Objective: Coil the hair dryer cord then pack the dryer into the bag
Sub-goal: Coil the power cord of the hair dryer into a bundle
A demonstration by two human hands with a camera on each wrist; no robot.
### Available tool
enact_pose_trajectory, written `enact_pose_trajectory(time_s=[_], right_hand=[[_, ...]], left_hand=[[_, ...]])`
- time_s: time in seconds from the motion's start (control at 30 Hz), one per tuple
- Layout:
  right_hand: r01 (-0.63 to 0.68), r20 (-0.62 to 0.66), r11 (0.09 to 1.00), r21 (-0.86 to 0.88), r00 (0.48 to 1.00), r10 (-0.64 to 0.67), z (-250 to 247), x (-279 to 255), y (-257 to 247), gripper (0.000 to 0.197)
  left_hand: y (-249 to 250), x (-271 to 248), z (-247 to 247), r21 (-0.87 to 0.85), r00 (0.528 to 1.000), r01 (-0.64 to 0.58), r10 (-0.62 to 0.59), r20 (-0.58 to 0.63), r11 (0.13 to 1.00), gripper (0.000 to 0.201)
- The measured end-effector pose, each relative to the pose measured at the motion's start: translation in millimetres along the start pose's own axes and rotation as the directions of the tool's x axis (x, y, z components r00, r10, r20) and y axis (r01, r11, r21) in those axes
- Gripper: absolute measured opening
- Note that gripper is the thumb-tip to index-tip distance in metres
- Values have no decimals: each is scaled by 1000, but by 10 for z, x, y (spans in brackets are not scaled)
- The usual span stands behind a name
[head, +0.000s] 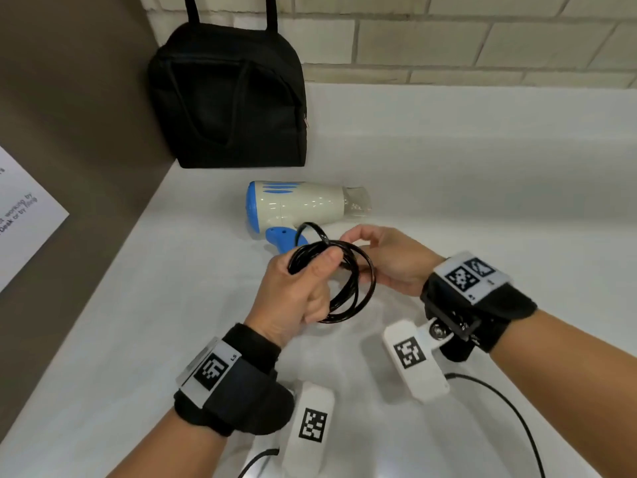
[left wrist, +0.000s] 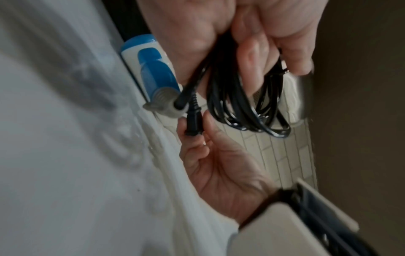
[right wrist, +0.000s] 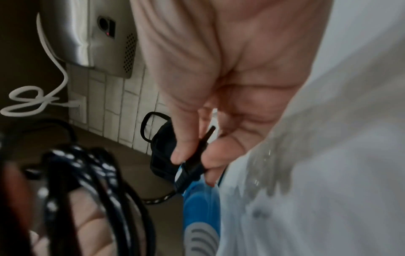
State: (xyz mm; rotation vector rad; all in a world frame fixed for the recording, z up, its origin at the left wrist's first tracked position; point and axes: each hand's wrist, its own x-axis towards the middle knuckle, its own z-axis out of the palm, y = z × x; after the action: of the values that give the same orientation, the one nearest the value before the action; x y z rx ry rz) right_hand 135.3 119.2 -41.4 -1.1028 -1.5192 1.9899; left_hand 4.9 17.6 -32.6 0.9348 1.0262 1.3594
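A white and blue hair dryer lies on its side on the white counter, nozzle to the right. Its black cord is gathered into several loops just in front of the blue handle. My left hand grips the bundle of loops. My right hand pinches the black plug at the cord's end, right beside the loops. The black bag stands upright at the back left against the wall, its top handles up; whether it is zipped I cannot tell.
A brown side wall with a white paper notice borders the counter on the left. Pale tiles back it. A metal hand dryer with a white cable hangs on the wall in the right wrist view. Thin black wires trail from my wrist cameras.
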Motion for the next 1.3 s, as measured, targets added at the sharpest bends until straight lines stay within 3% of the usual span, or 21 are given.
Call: enact_pose_trajectory(time_s=[0.1,0.2,0.33,0.5,0.57,0.73,0.93,1.1,1.17,1.23,1.3], right_hand=[[37,122,999,21,992,-40,-1,-18,104,20],[78,117,997,-18,990,-76,-36,-70,140,18],[146,98,985,-90,986,-137,4,-164,49,10],[226,21,931,-286,973,-230,180,-139,-157,22],[207,-27,952,-227,975,-219,192,-111,-172,15],[-8,-23,1000,21,1000,9,120,-59,-49,6],[18,-114,986,167,993,1,203,25,4,8],[-7,-33,977,215,999,15,313,-52,14,11],[-41,13,963,265,999,39,278,-115,11,26],[-45,82,974,224,996,28,219,-178,5,52],[9,84,991,136,996,-20,205,-256,11,54]], left_hand=[[-17,35,-32,-144,997,36,-46,-67,989,44],[-22,27,-50,-204,991,57,-81,-111,977,51],[-55,48,-38,-168,977,79,-110,-183,983,41],[-90,62,41,-63,975,107,-118,-189,992,35],[-89,53,42,-76,973,112,-125,-195,991,34],[-131,48,15,-90,964,166,-181,-195,982,40],[-110,30,59,-33,976,190,-193,-103,981,38],[-98,25,86,-57,981,162,-167,-97,985,33],[-96,25,91,-33,977,156,-159,-145,987,31],[-110,40,88,-21,964,162,-163,-209,987,44],[-115,55,94,-11,954,167,-164,-252,986,43]])
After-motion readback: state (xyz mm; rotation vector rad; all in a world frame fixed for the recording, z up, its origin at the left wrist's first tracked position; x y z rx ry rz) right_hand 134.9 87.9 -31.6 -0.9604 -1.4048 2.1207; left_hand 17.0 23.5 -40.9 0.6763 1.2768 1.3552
